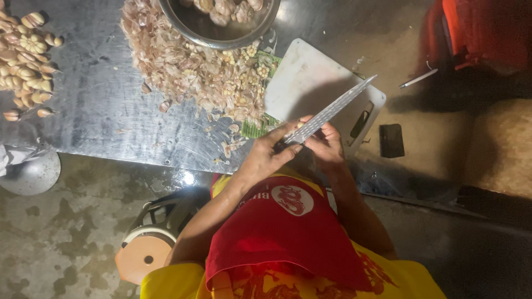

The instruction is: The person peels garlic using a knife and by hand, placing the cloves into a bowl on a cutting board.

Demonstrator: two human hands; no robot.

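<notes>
My left hand is closed around the dark handle of a long knife. Its dimpled blade points up and to the right over a white cutting board. My right hand is curled against the base of the blade, touching the left hand. Whatever sits between its fingers is hidden. Both hands hover at the near edge of a steel table. Just left of them lies a heap of garlic skins.
A metal bowl with peeled garlic stands at the far edge. Unpeeled cloves are piled at far left. A pen-like stick and a small black block lie on the right. An orange stool stands below the table.
</notes>
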